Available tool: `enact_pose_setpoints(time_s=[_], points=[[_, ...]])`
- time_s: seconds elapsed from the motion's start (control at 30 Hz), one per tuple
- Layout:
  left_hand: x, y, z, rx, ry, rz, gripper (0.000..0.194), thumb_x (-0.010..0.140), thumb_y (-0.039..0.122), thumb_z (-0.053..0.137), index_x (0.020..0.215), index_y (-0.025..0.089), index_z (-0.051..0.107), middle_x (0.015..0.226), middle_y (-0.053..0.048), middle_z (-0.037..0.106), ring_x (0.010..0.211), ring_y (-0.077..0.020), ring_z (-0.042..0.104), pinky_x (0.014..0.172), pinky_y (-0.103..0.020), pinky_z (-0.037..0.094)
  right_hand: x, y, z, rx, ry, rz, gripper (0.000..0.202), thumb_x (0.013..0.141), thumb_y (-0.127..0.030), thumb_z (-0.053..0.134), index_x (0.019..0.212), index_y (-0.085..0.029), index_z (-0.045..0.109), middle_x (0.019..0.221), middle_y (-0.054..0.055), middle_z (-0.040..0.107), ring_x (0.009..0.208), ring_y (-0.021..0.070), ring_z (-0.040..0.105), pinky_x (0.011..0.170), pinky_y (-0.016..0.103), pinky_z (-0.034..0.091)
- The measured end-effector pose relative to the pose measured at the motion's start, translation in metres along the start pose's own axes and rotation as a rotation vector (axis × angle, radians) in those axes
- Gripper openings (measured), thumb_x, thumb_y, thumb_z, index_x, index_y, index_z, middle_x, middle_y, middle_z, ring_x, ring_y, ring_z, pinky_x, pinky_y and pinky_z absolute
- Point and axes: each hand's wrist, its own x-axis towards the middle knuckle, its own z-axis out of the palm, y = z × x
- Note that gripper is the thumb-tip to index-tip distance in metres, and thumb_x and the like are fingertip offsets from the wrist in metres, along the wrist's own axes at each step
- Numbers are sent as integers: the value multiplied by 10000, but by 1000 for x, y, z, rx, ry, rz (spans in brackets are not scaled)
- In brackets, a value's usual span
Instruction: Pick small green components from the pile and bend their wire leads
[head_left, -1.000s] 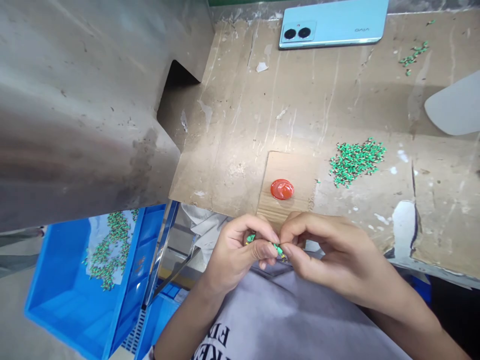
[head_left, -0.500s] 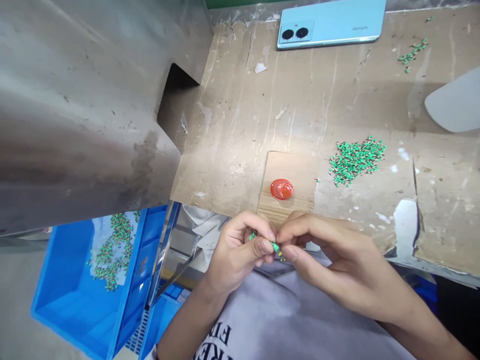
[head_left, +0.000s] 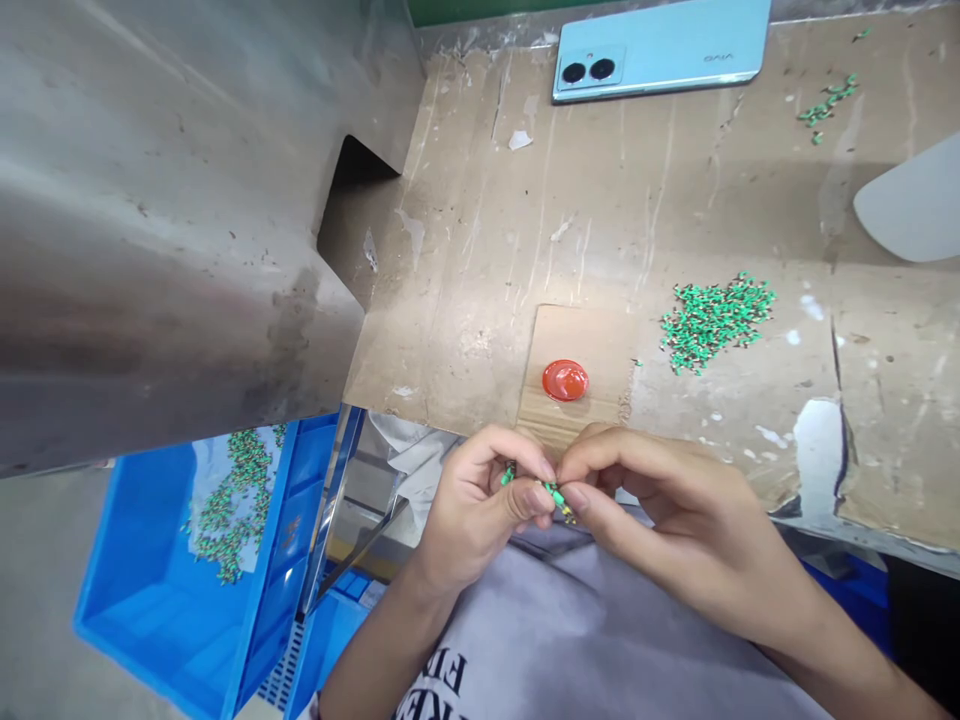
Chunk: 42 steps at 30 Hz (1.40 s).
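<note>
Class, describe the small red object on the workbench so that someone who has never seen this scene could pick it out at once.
Start at the brown workbench and find the paler cardboard patch at its near edge, just beyond the left hand and right hand. The red round cap sits on that patch. It is the only red thing; the pile of parts nearby is green.

On the tabletop [head_left: 480,250], a phone [head_left: 660,50] lies far back, a cap [head_left: 565,380] near the front edge, a bead pile [head_left: 712,318] right of it.
</note>
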Motion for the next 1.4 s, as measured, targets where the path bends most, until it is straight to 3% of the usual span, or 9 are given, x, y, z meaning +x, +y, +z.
enact_pose_setpoints(time_s=[0.3, 0.8, 1.07, 1.17, 1.27, 1.4], points=[[-2, -1, -3, 9, -11, -1, 110, 1003, 201, 887, 1045, 218, 787, 873, 25, 701, 620, -56, 636, 586, -131, 487, 5, 3, 0, 49, -17, 35, 113, 984, -150, 744, 898, -223, 745, 760, -37, 751, 659, 93, 689, 637, 157, 572], [1, 2, 3, 32, -22, 22, 166, 1016, 300, 879, 970, 213, 746, 829, 24, 640, 589, -66, 586, 550, -139, 456, 3, -4, -6, 15, -71, 25, 100, 1069, -216, 712, 993, -232, 775, 836, 5, 804, 713, 134, 733, 644, 200, 600], [1, 2, 6, 120, 61, 154, 108, 967, 254, 932, 957, 243, 825, 838, 9, 730, 619, -99, 620, 557, -175, 497, -4, -5, -6, -20, -91, -4, 71, 1058, -239, 799, 1121, -272, 795, 959, 0, 850, 780, 129, 799, 718, 175, 658], [0, 7, 8, 227, 110, 167, 129, 926, 246, 977, 976, 246, 858, 834, 10, 766, 595, -94, 618, 590, -197, 531, -7, -1, -5, -100, -35, -67, 65, 1078, -222, 778, 1116, -274, 781, 948, 10, 855, 784, 149, 823, 693, 193, 665], [-1, 14, 13, 318, 175, 130, 213, 881, 322, 1025, 1020, 238, 887, 821, -7, 798, 617, -120, 664, 605, -216, 561, -8, 6, -6, -178, 15, -230, 213, 1050, -97, 754, 1153, -283, 759, 980, 17, 870, 825, 166, 852, 767, 227, 704], [-1, 23, 21, 485, 158, 155, 175, 903, 326, 1002, 1009, 218, 914, 833, -43, 825, 681, -159, 710, 630, -237, 591, -9, 18, -11, -393, 57, -448, 343, 1024, -30, 719, 1247, -289, 753, 1053, 81, 884, 903, 229, 876, 829, 340, 748]])
